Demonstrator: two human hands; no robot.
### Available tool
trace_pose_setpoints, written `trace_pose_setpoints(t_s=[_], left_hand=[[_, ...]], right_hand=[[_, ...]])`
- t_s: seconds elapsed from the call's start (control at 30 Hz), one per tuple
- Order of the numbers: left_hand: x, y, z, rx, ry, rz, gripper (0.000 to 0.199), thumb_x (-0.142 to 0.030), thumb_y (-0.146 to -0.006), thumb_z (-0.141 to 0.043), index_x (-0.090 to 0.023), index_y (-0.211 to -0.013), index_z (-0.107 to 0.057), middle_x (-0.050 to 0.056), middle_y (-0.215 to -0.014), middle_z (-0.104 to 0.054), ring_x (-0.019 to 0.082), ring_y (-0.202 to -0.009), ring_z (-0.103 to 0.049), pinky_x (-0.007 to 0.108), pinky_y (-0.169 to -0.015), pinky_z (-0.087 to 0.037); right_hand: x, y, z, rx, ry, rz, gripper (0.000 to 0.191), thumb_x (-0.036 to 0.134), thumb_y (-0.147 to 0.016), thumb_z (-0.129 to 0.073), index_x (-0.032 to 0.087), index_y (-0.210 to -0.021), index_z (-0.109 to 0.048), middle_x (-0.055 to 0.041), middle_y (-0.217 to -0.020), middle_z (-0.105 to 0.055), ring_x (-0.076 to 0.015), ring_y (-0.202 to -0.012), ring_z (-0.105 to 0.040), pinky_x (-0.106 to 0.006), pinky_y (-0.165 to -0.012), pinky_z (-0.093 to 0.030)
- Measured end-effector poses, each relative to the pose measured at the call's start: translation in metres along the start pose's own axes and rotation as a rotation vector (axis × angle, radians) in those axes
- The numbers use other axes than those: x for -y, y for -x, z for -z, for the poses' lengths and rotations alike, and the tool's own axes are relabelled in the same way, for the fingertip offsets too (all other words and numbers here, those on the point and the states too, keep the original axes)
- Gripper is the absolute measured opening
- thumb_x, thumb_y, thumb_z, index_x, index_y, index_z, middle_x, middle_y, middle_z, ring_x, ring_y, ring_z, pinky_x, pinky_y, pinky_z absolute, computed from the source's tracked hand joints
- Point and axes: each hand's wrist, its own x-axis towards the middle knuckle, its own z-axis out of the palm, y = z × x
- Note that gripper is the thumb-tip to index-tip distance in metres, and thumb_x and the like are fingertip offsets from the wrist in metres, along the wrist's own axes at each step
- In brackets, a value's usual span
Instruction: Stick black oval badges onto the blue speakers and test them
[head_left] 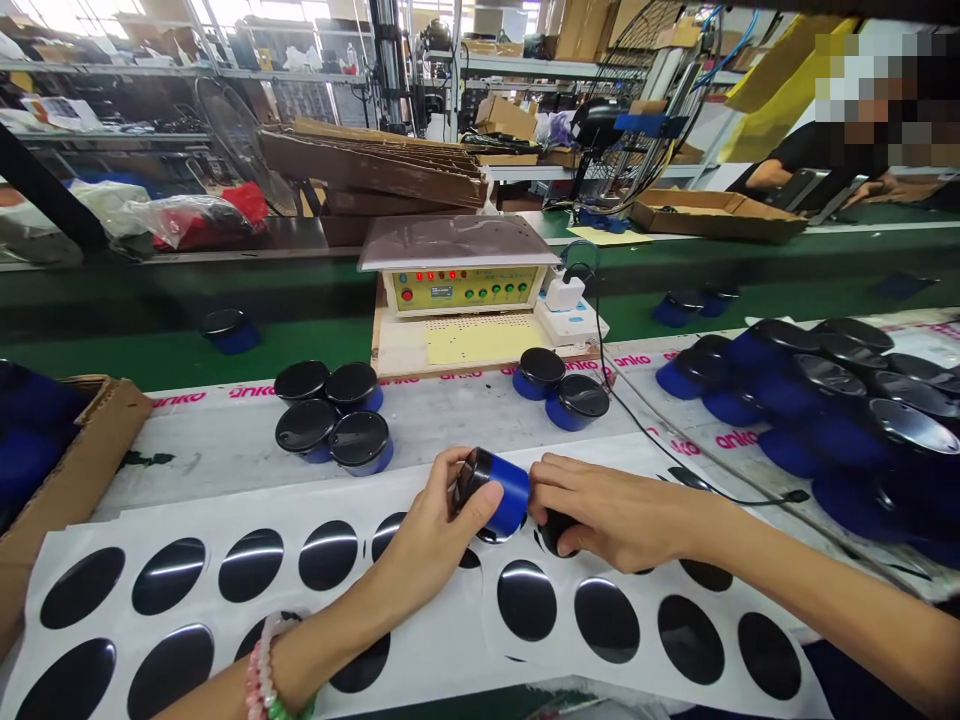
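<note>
Blue black-capped cylinder (511,497) gripped in left hand (439,520), axis roughly sideways. Right hand (604,508), just beside its blue end, pinches black rounded piece (556,530).

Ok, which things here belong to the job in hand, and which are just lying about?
Apparently in the job:
- blue cylinder in left hand
- black piece in right hand
- white sheet of black discs

Probably lying about:
- slotted brown cardboard
- shallow cardboard tray

Beaded bracelet (264,670) — pink, white, green — on left wrist (298,660)
</note>
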Motion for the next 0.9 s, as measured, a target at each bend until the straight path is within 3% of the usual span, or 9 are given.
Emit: trace_pose_setpoints(t_s=[0.23, 0.5, 0.6, 0.7, 0.77, 0.83, 0.9], left_hand=[[0.0, 0.001, 0.0, -0.017, -0.047, 0.006, 0.05, -0.055, -0.087, -0.052, -0.024, -0.124, -0.04, 0.008, -0.124, -0.056, 0.024, -0.118, -0.05, 0.035, -0.09, -0.044], [0.003, 0.001, 0.0, -0.02, -0.006, 0.023, 0.05, -0.054, -0.087, -0.052, -0.023, -0.125, -0.039, 0.008, -0.116, -0.058, 0.025, -0.12, -0.049, 0.036, -0.092, -0.046], [0.005, 0.005, -0.001, -0.049, 0.001, -0.009, 0.048, -0.052, -0.087, -0.053, -0.026, -0.126, -0.038, 0.007, -0.123, -0.054, 0.023, -0.12, -0.05, 0.036, -0.093, -0.046], [0.008, 0.013, -0.002, -0.042, -0.181, -0.165, 0.057, -0.047, -0.08, -0.066, -0.031, -0.128, -0.038, 0.006, -0.129, -0.049, 0.024, -0.121, -0.049, 0.039, -0.099, -0.043], [0.011, 0.017, -0.004, 0.049, -0.391, -0.326, 0.063, -0.042, -0.075, -0.072, -0.034, -0.129, -0.041, 0.005, -0.129, -0.048, 0.024, -0.121, -0.047, 0.04, -0.104, -0.039], [0.013, 0.018, -0.005, 0.147, -0.53, -0.419, 0.069, -0.04, -0.073, -0.075, -0.036, -0.133, -0.039, 0.005, -0.129, -0.049, 0.025, -0.122, -0.047, 0.042, -0.104, -0.038], [0.015, 0.018, -0.007, 0.163, -0.558, -0.383, 0.084, -0.041, -0.07, -0.078, -0.036, -0.139, -0.029, 0.005, -0.128, -0.052, 0.025, -0.118, -0.049, 0.042, -0.101, -0.042]], right_hand=[[-0.003, 0.01, -0.009, -0.125, 0.168, 0.094, 0.012, 0.009, -0.089, -0.047, 0.018, -0.092, -0.054, -0.0078, -0.093, -0.05, -0.0204, -0.086, -0.045, -0.032, -0.072, -0.041], [0.002, 0.039, -0.032, -0.289, 0.367, 0.059, 0.026, -0.001, -0.086, -0.039, 0.019, -0.096, -0.053, -0.0082, -0.093, -0.054, -0.0208, -0.081, -0.045, -0.033, -0.066, -0.04], [0.006, 0.062, -0.035, -0.455, 0.272, 0.001, 0.025, 0.004, -0.089, -0.043, 0.023, -0.097, -0.056, -0.0057, -0.087, -0.057, -0.02, -0.079, -0.052, -0.032, -0.065, -0.043], [0.024, 0.077, -0.037, -0.852, 0.12, -0.303, 0.012, 0.02, -0.088, -0.058, 0.029, -0.096, -0.059, -0.002, -0.084, -0.061, -0.02, -0.075, -0.059, -0.032, -0.063, -0.048], [0.039, 0.077, -0.04, -1.116, -0.062, -0.519, 0.01, 0.031, -0.082, -0.067, 0.03, -0.09, -0.061, -0.0005, -0.084, -0.062, -0.0204, -0.073, -0.061, -0.032, -0.063, -0.05], [0.051, 0.067, -0.047, -1.216, -0.322, -0.619, 0.012, 0.038, -0.078, -0.07, 0.028, -0.08, -0.062, -0.0006, -0.082, -0.061, -0.0194, -0.07, -0.06, -0.03, -0.059, -0.05], [0.056, 0.05, -0.056, -1.184, -0.577, -0.598, 0.018, 0.041, -0.077, -0.07, 0.026, -0.075, -0.061, -0.0016, -0.081, -0.059, -0.0179, -0.069, -0.058, -0.027, -0.056, -0.049]])
